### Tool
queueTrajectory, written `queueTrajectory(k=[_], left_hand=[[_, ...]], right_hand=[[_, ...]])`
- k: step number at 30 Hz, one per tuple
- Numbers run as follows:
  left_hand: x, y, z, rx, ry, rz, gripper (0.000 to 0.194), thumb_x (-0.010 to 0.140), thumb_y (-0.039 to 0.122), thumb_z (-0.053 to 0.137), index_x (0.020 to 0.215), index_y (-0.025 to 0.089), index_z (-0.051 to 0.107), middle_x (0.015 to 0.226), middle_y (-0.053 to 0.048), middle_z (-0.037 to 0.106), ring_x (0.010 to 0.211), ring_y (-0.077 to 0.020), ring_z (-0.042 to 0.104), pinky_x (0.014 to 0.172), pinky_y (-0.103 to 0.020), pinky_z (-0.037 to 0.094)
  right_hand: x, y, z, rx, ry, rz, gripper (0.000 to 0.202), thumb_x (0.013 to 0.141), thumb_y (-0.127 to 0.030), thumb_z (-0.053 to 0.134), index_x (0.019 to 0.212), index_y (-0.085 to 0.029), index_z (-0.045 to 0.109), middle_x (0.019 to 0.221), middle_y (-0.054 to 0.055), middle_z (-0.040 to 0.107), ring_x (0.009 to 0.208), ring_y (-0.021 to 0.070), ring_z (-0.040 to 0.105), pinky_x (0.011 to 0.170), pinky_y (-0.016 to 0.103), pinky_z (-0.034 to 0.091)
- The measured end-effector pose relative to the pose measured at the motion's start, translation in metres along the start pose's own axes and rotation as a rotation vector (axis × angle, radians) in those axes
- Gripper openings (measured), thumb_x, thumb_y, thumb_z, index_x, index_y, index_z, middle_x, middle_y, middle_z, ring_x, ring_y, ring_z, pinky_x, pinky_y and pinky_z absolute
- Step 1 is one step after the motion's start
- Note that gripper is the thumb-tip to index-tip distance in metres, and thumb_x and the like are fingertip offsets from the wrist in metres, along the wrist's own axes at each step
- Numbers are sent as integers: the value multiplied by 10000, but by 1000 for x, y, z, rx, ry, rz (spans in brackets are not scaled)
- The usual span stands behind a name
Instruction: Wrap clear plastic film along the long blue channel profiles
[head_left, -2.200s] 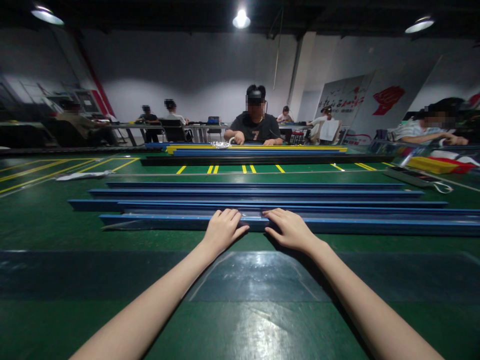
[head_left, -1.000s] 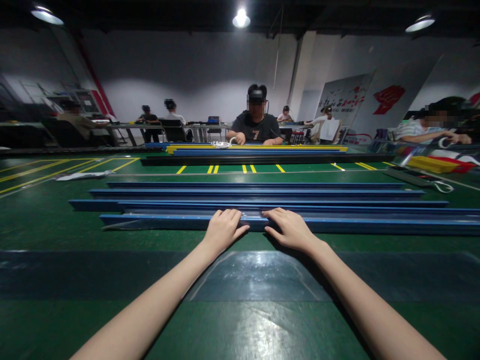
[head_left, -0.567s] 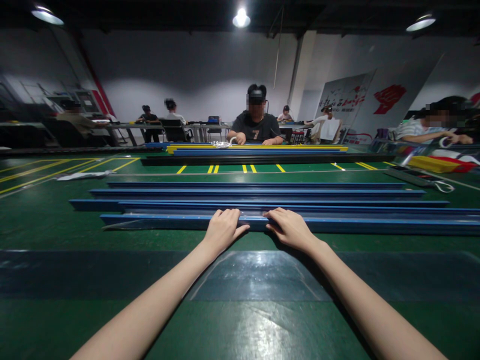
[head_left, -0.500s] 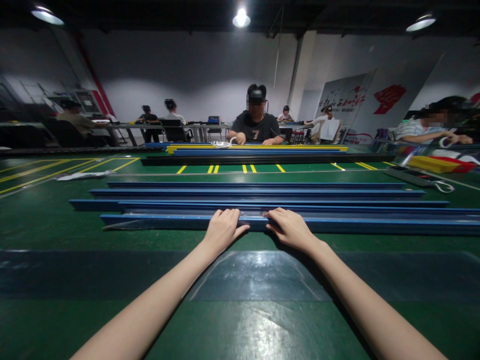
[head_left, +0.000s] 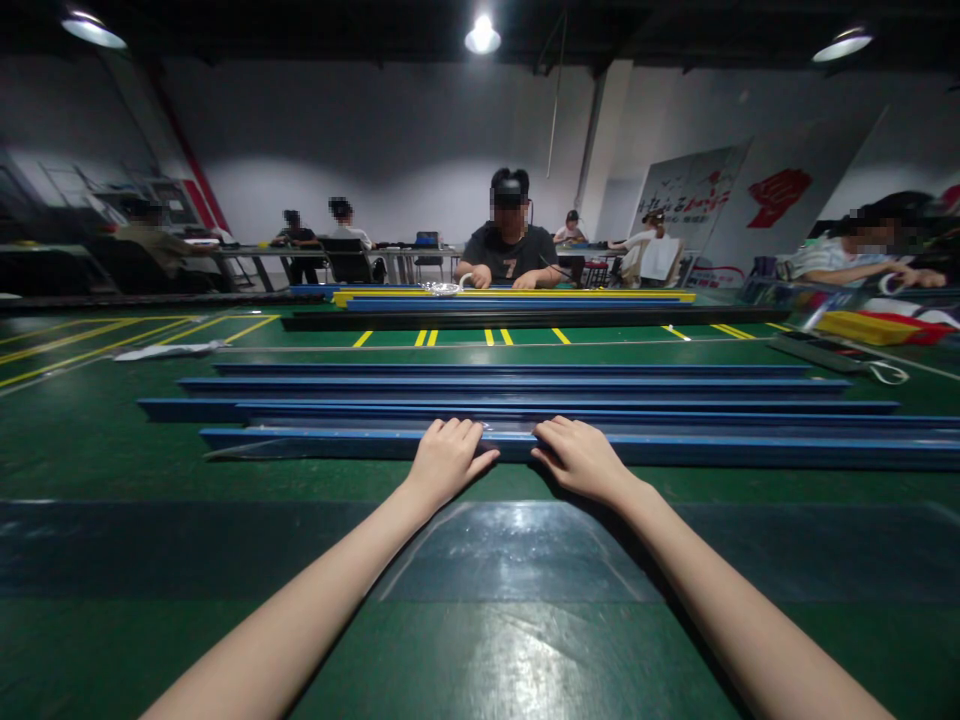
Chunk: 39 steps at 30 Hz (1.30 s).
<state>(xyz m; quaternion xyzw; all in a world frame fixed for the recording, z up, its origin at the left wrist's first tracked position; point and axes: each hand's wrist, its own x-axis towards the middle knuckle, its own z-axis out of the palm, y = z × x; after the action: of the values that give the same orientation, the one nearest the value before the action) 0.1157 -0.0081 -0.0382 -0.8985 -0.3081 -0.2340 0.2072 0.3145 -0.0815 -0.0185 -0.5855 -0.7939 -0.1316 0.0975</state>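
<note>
A long blue rail [head_left: 315,440], shaped like a channel, lies across the table in front of me. My left hand [head_left: 448,455] is closed over its near edge, fingers on top and thumb on the front side. A short way to the right, my right hand [head_left: 576,455] grips the same edge, its fingers curled over into the channel. Clear plastic film sticks out at the rail's left end. Between my forearms and beyond them, a clear plastic strip [head_left: 517,560] lies flat on the green table [head_left: 480,670].
Behind the held rail lie several more blue rails [head_left: 525,385]. Farther back are a black rail [head_left: 465,321] and a yellow rail [head_left: 615,297], with a co-worker [head_left: 510,240] seated behind them. Yellow and red trays [head_left: 862,326] stand at the right.
Both hands stay on the blue rail, with only a slight shift of the fingers. The co-worker opposite has moved their hand a little.
</note>
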Motion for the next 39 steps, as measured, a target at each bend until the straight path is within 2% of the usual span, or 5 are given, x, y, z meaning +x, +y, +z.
queueTrajectory(k=[39], left_hand=[[-1,0,0,-12,7,10,322,835,440,387,793,155,530,748,-60,602,720,-195,531,629,-314,317]], right_hand=[[-1,-2,1,-41,8,14,221,856,-337,337,852,-190,502,839,52,583,799,176,497,651,265,301]])
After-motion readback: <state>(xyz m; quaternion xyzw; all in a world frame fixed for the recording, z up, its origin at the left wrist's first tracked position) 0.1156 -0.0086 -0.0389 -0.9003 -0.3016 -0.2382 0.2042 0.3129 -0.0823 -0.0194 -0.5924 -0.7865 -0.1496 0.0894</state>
